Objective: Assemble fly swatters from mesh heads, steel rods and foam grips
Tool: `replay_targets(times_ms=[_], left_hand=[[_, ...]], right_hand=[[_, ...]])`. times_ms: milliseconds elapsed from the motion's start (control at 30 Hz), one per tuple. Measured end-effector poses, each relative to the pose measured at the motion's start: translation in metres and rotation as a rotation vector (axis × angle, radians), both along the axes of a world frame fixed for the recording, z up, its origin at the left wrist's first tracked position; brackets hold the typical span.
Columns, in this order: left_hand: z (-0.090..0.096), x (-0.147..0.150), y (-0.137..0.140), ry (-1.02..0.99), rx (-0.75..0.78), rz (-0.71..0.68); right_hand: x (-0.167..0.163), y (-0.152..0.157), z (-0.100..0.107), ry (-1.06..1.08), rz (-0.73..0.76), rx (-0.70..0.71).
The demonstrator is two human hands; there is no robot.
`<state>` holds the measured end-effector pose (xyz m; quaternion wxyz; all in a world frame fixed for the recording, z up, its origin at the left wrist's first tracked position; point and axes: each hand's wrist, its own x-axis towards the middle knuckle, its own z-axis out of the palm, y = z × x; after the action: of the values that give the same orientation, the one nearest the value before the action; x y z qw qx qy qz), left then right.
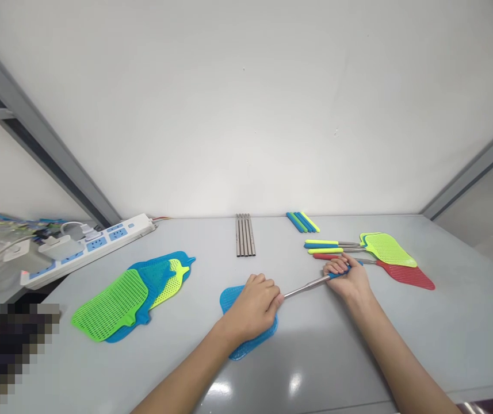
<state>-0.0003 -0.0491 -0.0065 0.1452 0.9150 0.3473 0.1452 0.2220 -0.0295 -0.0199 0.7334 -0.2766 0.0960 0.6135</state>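
Note:
Between my hands is a blue fly swatter (pixel 249 347) with a metal telescopic rod (pixel 310 284). My left hand (pixel 255 306) is closed around the neck of its blue head, hiding where the rod joins it. On the other end, the fingers of my right hand (pixel 348 277) wrap round the blue handle. Just beyond my right hand lie several assembled fly swatters, with a yellow-green head (pixel 386 249) on top and a red head (pixel 410 276) below. To the left rests an overlapping pile of loose swatter heads in green (pixel 112 305), blue (pixel 153 275) and yellow (pixel 169 288).
Several metal rods (pixel 245 236) lie side by side near the wall. Right of them are several loose handle grips (pixel 302 222) in blue, green and yellow. A white power strip (pixel 132 224) with plugged-in adapters (pixel 58 248) runs along the table's left side.

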Motion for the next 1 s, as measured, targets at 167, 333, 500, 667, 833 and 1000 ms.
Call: replay_targets(times_ms=[167, 333, 500, 667, 833, 1000], left_hand=[[-0.003, 0.004, -0.005, 0.005, -0.019, 0.009], [-0.003, 0.005, -0.005, 0.025, -0.054, 0.006], [-0.003, 0.003, -0.006, 0.014, -0.08, 0.021], [-0.004, 0.003, -0.007, -0.001, -0.092, 0.028], [-0.005, 0.004, -0.007, 0.015, -0.081, 0.022], [-0.004, 0.004, -0.008, 0.013, -0.068, 0.025]], right_hand=[[-0.004, -0.001, 0.0, -0.025, 0.006, 0.039], [-0.009, 0.0, 0.0, -0.05, -0.02, 0.068], [-0.014, 0.002, -0.003, -0.074, -0.057, 0.135], [-0.025, -0.001, -0.004, -0.059, -0.049, 0.141], [-0.034, -0.004, -0.004, -0.069, -0.039, 0.149], [-0.035, -0.005, -0.006, -0.085, -0.042, 0.15]])
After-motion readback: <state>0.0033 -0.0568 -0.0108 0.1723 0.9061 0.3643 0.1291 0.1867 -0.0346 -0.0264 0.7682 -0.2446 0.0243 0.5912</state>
